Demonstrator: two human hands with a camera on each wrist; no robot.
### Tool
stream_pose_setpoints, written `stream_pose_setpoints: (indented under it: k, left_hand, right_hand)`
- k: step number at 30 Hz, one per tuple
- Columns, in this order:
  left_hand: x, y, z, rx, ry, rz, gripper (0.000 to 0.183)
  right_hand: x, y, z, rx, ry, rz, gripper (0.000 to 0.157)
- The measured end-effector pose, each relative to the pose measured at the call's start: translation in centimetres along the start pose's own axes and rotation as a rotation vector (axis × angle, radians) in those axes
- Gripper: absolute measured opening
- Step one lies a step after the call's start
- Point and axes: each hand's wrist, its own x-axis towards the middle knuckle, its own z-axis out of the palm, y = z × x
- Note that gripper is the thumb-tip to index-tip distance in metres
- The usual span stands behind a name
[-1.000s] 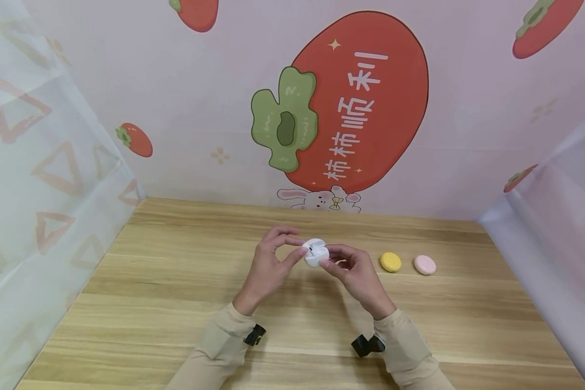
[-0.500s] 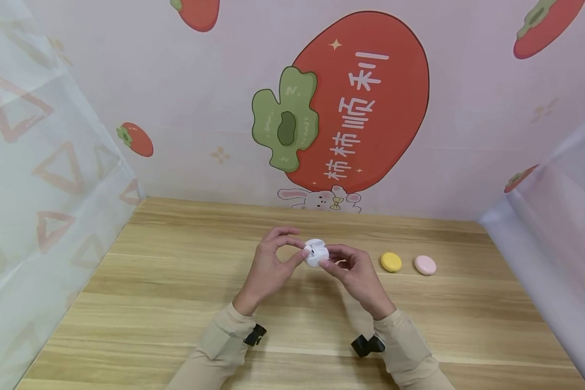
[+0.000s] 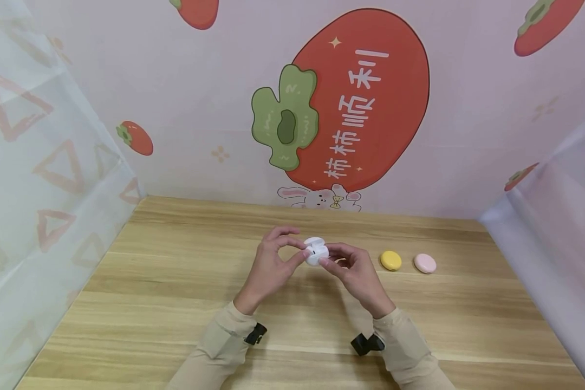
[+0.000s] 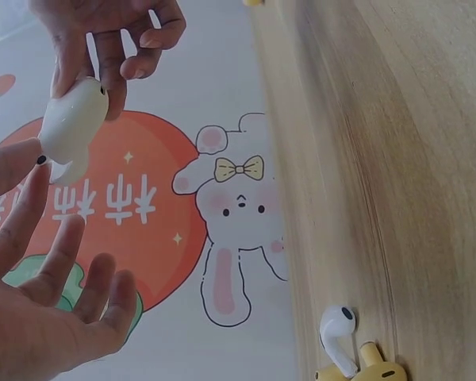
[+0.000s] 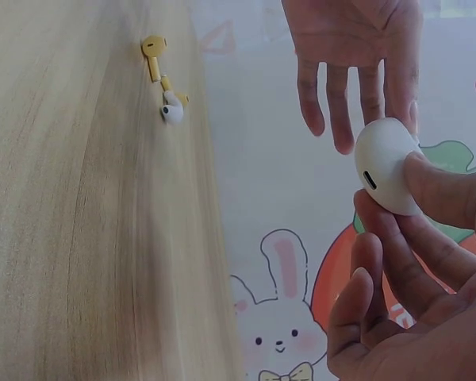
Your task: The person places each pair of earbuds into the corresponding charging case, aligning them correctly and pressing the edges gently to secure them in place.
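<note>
Near the middle of the table in the head view, my right hand grips a white earbud case by its right side, held with its lid up. My left hand pinches a white earbud between thumb and index finger at the case's left edge. Its other fingers are spread apart. How deep the earbud sits in the case cannot be seen. The case's rounded outside, with a dark port slot, faces the right wrist camera. The left wrist view shows the left hand below the case.
To the right of the hands lie a closed yellow case and a closed pink case. A loose white earbud lies against yellow earbuds on the wooden table. A printed backdrop stands behind.
The left thumb and fingertips, with the earbud, have shifted slightly right toward the case. The right hand and the case have hardly moved.
</note>
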Motion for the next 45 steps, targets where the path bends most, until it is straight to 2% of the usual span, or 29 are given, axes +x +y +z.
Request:
stream_pose_setpoints:
  k: [14, 19, 26, 34, 45]
  left_hand:
    - [0.0, -0.1, -0.1, 0.013, -0.007, -0.01, 0.007]
    - [0.2, -0.1, -0.4, 0.047, -0.036, -0.013, 0.006]
    - [0.5, 0.1, -1.9, 0.037, -0.071, -0.066, 0.008]
    - [1.0, -1.0, -4.3, 0.092, -0.068, -0.095, 0.014]
    - [0.9, -2.4, -5.3, 0.214, -0.162, -0.118, 0.021]
  right_hand:
    - [0.0, -0.1, 0.0, 0.002, 0.012, 0.013, 0.029]
    - [0.0, -0.1, -0.1, 0.003, 0.013, 0.014, 0.029]
    - [0.1, -0.2, -0.1, 0.002, 0.019, 0.036, 0.029]
    - [0.1, -0.3, -0.2, -0.003, 0.036, 0.042, 0.029]
    - [0.1, -0.2, -0.2, 0.013, 0.036, 0.035, 0.029]
